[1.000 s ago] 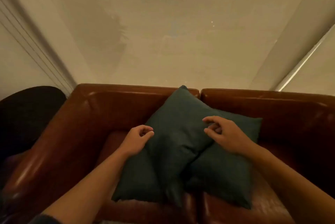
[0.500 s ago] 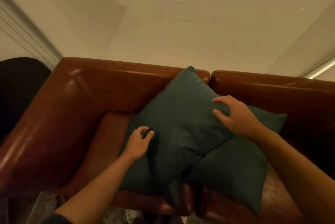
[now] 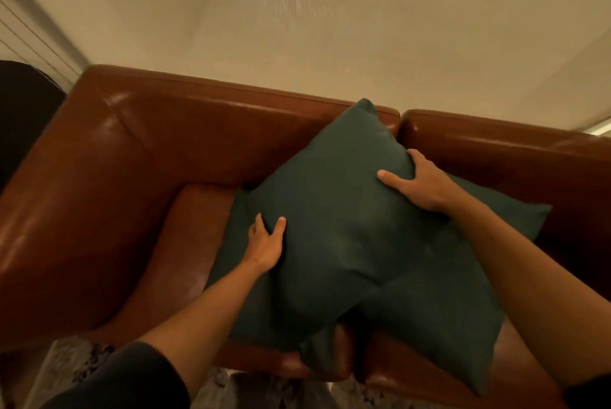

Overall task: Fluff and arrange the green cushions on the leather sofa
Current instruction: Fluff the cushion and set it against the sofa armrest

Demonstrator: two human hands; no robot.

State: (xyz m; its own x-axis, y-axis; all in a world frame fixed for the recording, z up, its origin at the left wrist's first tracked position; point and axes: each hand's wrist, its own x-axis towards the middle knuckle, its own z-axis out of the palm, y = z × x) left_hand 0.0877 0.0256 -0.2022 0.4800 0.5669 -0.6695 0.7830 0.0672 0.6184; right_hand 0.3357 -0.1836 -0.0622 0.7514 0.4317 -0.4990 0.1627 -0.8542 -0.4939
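Observation:
A dark green cushion (image 3: 334,210) lies diagonally on the brown leather sofa (image 3: 172,130), one corner up against the backrest. My left hand (image 3: 266,241) grips its left edge, fingers tucked behind and thumb on the front. My right hand (image 3: 418,182) grips its upper right edge, thumb across the front. A second green cushion (image 3: 439,319) lies flat underneath to the right, partly covered by the top one and my right forearm. More green fabric (image 3: 231,253) shows under the left side; I cannot tell which cushion it belongs to.
The sofa's left armrest (image 3: 49,226) curves round the seat. A seam (image 3: 398,124) splits the backrest into two sections. Behind the sofa stands a pale wall (image 3: 330,28). A dark rounded object (image 3: 23,111) sits at the far left. A patterned rug (image 3: 76,362) lies below.
Both hands moved from resting loosely on the top cushion to gripping its left and right edges. The view has shifted closer to and further over the sofa.

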